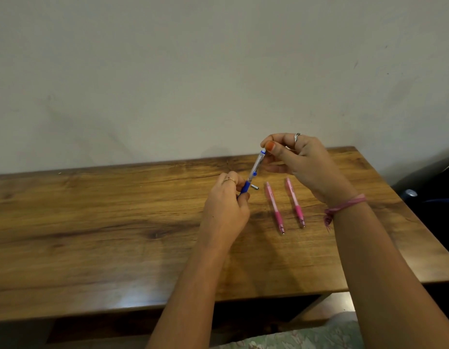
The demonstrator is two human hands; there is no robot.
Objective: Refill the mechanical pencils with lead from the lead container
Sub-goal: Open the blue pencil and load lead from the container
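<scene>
My left hand (226, 205) grips a blue mechanical pencil (253, 171) by its blue grip, top end tilted up and to the right. My right hand (301, 162) pinches at the pencil's top end with thumb and forefinger; what sits between those fingertips is hidden. A small silver cap (255, 187) lies on the wooden table (105, 222) just right of my left hand. Two pink mechanical pencils (275, 207) (295, 201) lie side by side on the table, tips toward me, under my right wrist. I see no lead container.
A plain wall rises right behind the table's far edge. The table's right edge drops off beside dark objects (432, 197) on the floor. Patterned fabric (319, 336) shows at the bottom, below the near edge.
</scene>
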